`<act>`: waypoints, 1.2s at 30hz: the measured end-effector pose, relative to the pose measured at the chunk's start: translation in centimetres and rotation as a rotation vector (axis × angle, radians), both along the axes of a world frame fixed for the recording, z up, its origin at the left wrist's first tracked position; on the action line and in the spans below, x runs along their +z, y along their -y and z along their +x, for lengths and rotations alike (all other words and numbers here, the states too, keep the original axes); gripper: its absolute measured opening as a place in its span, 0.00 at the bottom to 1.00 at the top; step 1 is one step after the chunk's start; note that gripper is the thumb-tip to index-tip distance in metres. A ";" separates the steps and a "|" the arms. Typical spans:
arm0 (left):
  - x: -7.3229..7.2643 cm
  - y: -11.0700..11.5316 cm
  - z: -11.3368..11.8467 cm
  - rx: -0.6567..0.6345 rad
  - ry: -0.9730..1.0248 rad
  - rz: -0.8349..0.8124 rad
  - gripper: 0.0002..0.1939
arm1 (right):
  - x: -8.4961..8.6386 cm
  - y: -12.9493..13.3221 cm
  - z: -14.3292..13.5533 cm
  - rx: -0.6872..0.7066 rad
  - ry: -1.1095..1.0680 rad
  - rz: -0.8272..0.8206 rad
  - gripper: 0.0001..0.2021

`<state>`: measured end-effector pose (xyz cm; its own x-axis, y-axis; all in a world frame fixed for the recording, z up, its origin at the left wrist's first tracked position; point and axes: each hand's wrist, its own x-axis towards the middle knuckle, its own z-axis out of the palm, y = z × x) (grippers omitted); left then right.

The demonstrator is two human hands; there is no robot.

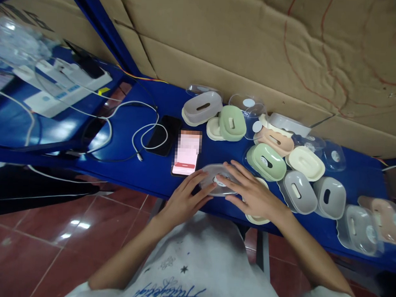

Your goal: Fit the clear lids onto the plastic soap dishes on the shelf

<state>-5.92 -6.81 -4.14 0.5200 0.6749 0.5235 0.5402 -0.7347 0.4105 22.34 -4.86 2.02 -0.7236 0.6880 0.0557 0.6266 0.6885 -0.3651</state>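
A clear plastic lid (206, 170) with a round white sticker (220, 180) lies near the front edge of the blue table, just below a lit phone (187, 152). My left hand (184, 198) holds the lid at its left side, one finger reaching over toward the sticker. Over the lid's right side, my right hand (253, 192) is spread, its fingers stretched out and a fingertip at the sticker. Beneath and beside my right hand, a cream soap-dish-like piece (258, 219) is partly hidden. A green slotted dish (268, 162) sits just beyond that hand.
Grey dishes (330, 198), a cream tray (305, 163), a peach dish (277, 141) and several clear lids crowd the right side of the blue table (127, 174). A dark phone (164, 136), a white cable (142, 139) and a power strip (52, 98) lie left. Cardboard (222, 49) stands behind.
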 end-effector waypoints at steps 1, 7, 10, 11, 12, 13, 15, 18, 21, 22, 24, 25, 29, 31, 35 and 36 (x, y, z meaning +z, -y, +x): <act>0.0 0.0 0.0 -0.002 0.008 -0.007 0.24 | -0.4 -0.1 0.1 0.012 0.005 0.016 0.37; 0.3 0.2 0.2 -0.021 0.018 0.022 0.23 | -2.7 -0.6 1.0 0.090 0.014 0.174 0.47; 0.4 0.3 0.1 -0.015 0.011 0.014 0.24 | -2.8 -0.7 1.1 0.092 0.055 0.235 0.50; 0.3 0.3 0.1 -0.010 0.009 0.011 0.24 | -2.7 -0.6 1.0 0.087 0.073 0.246 0.50; 0.2 0.3 0.1 -0.003 0.009 0.013 0.24 | -2.6 -0.6 0.8 0.083 0.089 0.254 0.49; 0.1 0.3 0.0 0.005 0.011 0.023 0.23 | -2.4 -0.4 0.6 0.077 0.104 0.259 0.48; -0.2 0.3 0.0 0.020 0.008 0.056 0.23 | -2.2 -0.2 0.3 0.053 0.129 0.264 0.48; -0.5 0.2 -0.1 0.030 -0.001 0.096 0.22 | -1.9 0.2 -0.1 0.015 0.147 0.252 0.50; -0.3 0.2 0.0 0.032 0.002 0.102 0.23 | -1.8 0.2 0.0 0.018 0.108 0.208 0.51; -0.3 0.2 0.1 0.031 0.004 0.099 0.23 | -1.8 0.1 0.1 0.024 0.083 0.188 0.50; -0.1 0.2 0.2 0.023 0.000 0.088 0.24 | -1.7 0.0 0.3 0.027 0.031 0.145 0.49; -0.1 0.2 0.2 0.019 -0.004 0.079 0.25 | -1.7 -0.1 0.4 0.023 0.006 0.123 0.49; -0.3 0.1 0.4 0.031 0.006 0.035 0.31 | -1.8 -0.3 0.7 0.012 -0.055 0.048 0.49; -0.5 0.1 0.5 0.026 0.014 -0.008 0.35 | -1.9 -0.4 0.8 0.014 -0.072 0.032 0.47; -0.7 0.1 0.6 0.006 0.026 -0.072 0.39 | -2.2 -0.8 1.0 0.018 -0.081 0.033 0.46; -0.7 0.0 0.6 0.004 0.028 -0.078 0.39 | -2.2 -0.8 1.1 0.016 -0.082 0.040 0.46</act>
<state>-5.34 -6.84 -4.82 0.5032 0.7165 0.4831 0.5308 -0.6974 0.4815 23.41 -4.02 -0.18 -0.7261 0.6726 0.1428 0.5847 0.7133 -0.3864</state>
